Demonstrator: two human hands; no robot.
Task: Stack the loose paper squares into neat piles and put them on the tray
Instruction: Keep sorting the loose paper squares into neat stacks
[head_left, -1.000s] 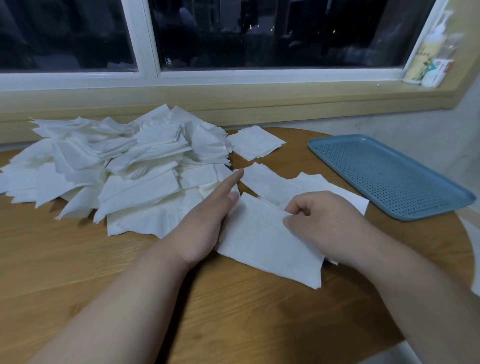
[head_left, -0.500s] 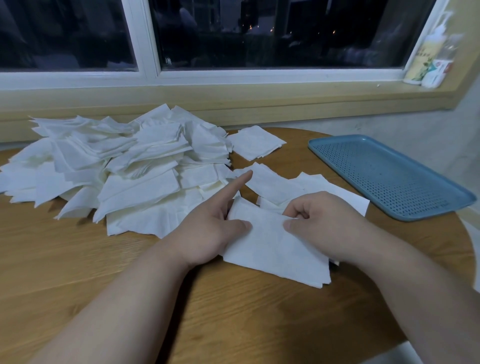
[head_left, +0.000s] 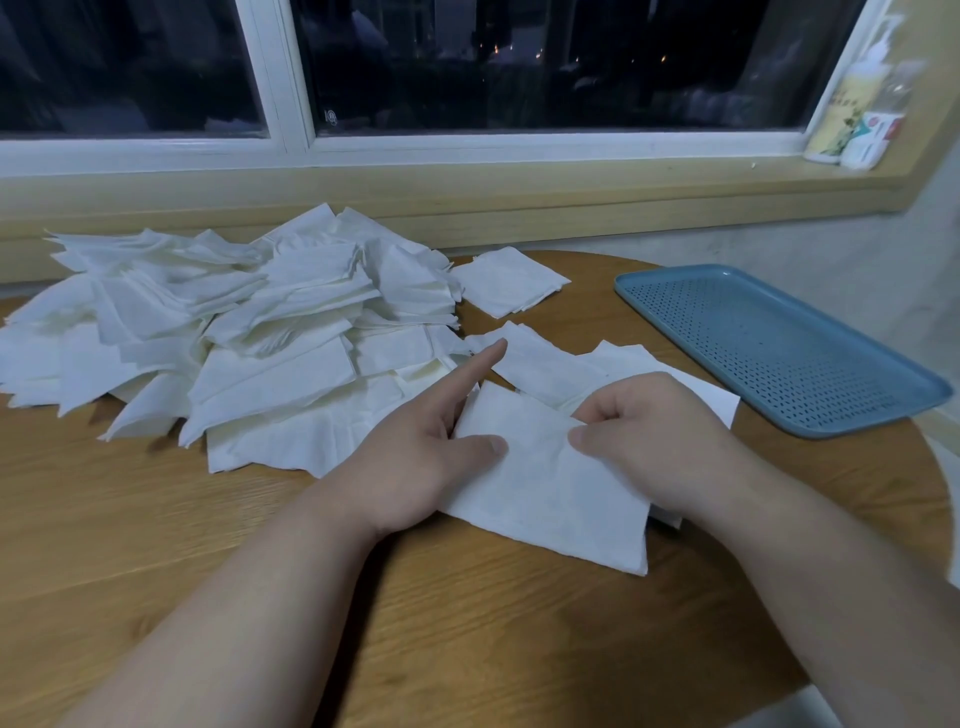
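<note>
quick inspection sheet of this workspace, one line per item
surface: round wooden table, paper spread over its left and middle
job's things: big heap of paper squares at left; one paper square held at front centre; a few loose squares lying behind it; small pile at the back; blue perforated tray at right, no paper on it
clutter: nothing seen
hands: left hand pinches the held square's left edge, index finger straight; right hand pinches its right side, fingers curled
cables: nothing seen
surroundings: dark window; bottles on the sill at far right
</note>
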